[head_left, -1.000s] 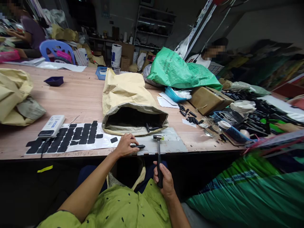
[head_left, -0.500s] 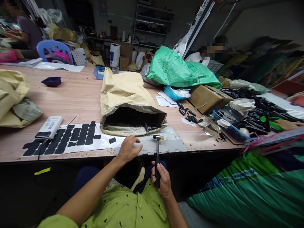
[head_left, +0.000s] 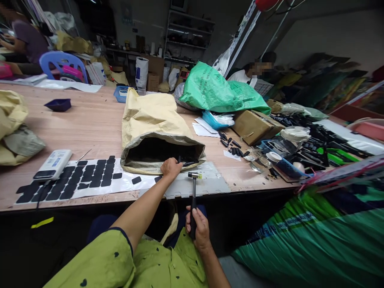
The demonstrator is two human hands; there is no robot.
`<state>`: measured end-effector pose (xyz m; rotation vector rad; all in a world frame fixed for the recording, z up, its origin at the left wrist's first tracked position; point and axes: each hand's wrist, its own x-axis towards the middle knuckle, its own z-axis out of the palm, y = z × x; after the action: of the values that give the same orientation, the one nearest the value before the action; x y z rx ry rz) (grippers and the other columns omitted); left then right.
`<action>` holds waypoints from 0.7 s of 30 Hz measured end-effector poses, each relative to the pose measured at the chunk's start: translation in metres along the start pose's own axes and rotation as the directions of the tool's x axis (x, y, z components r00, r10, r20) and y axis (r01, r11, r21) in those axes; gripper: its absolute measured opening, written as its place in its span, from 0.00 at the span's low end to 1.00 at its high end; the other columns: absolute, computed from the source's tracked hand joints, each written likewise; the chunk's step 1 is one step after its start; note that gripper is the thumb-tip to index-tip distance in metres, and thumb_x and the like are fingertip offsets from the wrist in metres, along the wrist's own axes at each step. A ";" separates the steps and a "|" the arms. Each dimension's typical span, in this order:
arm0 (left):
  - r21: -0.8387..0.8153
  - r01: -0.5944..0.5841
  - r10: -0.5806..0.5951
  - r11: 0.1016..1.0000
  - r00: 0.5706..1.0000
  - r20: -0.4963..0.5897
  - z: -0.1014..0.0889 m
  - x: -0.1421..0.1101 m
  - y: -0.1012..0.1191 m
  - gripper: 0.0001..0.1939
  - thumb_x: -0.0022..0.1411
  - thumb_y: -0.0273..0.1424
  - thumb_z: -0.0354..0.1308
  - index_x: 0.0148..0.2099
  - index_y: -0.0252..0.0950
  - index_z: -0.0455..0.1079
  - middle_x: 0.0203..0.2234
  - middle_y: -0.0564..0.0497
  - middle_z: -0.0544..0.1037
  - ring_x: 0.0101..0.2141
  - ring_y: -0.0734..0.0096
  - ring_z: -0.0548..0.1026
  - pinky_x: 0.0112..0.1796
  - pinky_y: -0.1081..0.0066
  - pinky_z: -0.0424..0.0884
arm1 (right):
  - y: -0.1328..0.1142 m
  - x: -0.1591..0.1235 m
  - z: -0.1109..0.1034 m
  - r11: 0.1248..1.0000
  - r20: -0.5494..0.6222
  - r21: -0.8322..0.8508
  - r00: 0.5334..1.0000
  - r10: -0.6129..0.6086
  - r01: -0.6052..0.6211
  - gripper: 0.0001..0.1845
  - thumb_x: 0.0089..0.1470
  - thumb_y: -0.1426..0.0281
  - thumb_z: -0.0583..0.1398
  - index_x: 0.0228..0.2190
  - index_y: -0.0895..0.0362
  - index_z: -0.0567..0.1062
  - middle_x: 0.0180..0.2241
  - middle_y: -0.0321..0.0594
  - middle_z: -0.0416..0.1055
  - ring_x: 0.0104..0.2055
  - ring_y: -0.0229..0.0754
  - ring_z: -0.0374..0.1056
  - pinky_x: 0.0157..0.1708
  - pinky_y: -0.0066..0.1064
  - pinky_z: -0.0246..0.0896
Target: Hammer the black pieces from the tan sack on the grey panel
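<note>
My right hand [head_left: 198,227] is wrapped round the black grip of a small mallet [head_left: 193,202], which stands upright over the table edge. The mallet's head has a black face and a clear yellowish one. My left hand [head_left: 171,167] is at the mouth of a cream woven sack [head_left: 153,114], fingers curled round a slim black piece [head_left: 180,159]. Most of that piece is hidden by the fingers. Another black piece [head_left: 189,163] lies just inside the sack's lower lip. Below the sack is a grey plate [head_left: 207,180] on the table edge.
To the left lie a white device [head_left: 53,165] and a sheet of black stickers [head_left: 100,172]. Several black pieces [head_left: 237,152], a cardboard box [head_left: 255,126] and a green bag [head_left: 219,90] are on the right. A large green sack [head_left: 288,244] stands beside me. Two people sit farther back.
My left hand has moved forward from above the table edge to the sack's mouth and closed on a black piece there. My right hand still holds the mallet. The view has shifted slightly.
</note>
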<state>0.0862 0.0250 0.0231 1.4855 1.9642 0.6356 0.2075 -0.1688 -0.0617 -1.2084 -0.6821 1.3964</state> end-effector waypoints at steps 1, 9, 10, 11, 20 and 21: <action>-0.037 -0.015 0.015 0.999 1.000 -0.005 -0.004 -0.001 -0.002 0.08 0.54 0.38 0.61 0.32 0.39 0.76 0.32 0.48 0.81 0.35 0.60 0.76 0.33 0.67 0.67 | 0.000 0.000 0.000 1.000 0.003 0.004 1.000 -0.001 0.001 0.23 0.51 0.50 0.62 0.37 0.57 0.73 0.19 0.29 0.63 0.13 0.30 0.55 0.13 0.23 0.50; -0.169 -0.354 0.365 0.920 0.930 0.039 -0.056 -0.034 -0.050 0.05 0.52 0.32 0.63 0.34 0.38 0.75 0.28 0.54 0.79 0.28 0.72 0.74 0.32 0.73 0.66 | 0.003 0.002 -0.001 1.000 -0.005 -0.015 1.000 -0.013 0.013 0.23 0.51 0.50 0.62 0.37 0.57 0.72 0.19 0.29 0.63 0.13 0.31 0.55 0.13 0.24 0.49; -0.133 -0.379 0.389 0.916 0.919 0.063 -0.060 -0.039 -0.058 0.05 0.51 0.31 0.63 0.33 0.38 0.74 0.27 0.55 0.79 0.28 0.71 0.74 0.32 0.73 0.66 | 0.004 0.002 -0.001 1.000 -0.003 -0.013 1.000 -0.013 0.013 0.23 0.51 0.50 0.62 0.37 0.57 0.72 0.19 0.29 0.63 0.13 0.31 0.55 0.13 0.24 0.49; -0.089 -0.403 0.410 0.911 0.908 0.083 -0.061 -0.043 -0.066 0.05 0.51 0.31 0.63 0.33 0.38 0.74 0.27 0.54 0.78 0.29 0.71 0.73 0.32 0.72 0.66 | 0.004 0.003 -0.001 1.000 0.000 -0.010 1.000 -0.015 0.015 0.23 0.51 0.50 0.62 0.37 0.57 0.72 0.19 0.29 0.63 0.13 0.31 0.55 0.13 0.24 0.49; 0.065 -0.560 0.559 0.826 0.828 0.040 -0.044 -0.052 -0.095 0.05 0.54 0.30 0.62 0.36 0.38 0.73 0.29 0.52 0.74 0.34 0.67 0.69 0.38 0.67 0.64 | 0.002 0.002 0.000 0.997 -0.012 -0.060 0.999 -0.039 0.038 0.23 0.51 0.51 0.62 0.37 0.58 0.73 0.18 0.29 0.64 0.13 0.31 0.55 0.13 0.24 0.50; 0.069 -0.565 0.564 0.822 0.825 0.038 -0.043 -0.052 -0.095 0.06 0.54 0.31 0.62 0.36 0.38 0.73 0.28 0.52 0.74 0.34 0.66 0.69 0.38 0.67 0.64 | 0.002 0.002 0.000 0.996 -0.021 -0.080 0.999 -0.050 0.048 0.23 0.51 0.50 0.62 0.37 0.58 0.73 0.18 0.29 0.64 0.13 0.31 0.55 0.14 0.24 0.50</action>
<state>0.0018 -0.0509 -0.0028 2.1418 1.5314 0.7909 0.2073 -0.1673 -0.0646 -1.2605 -0.7528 1.3237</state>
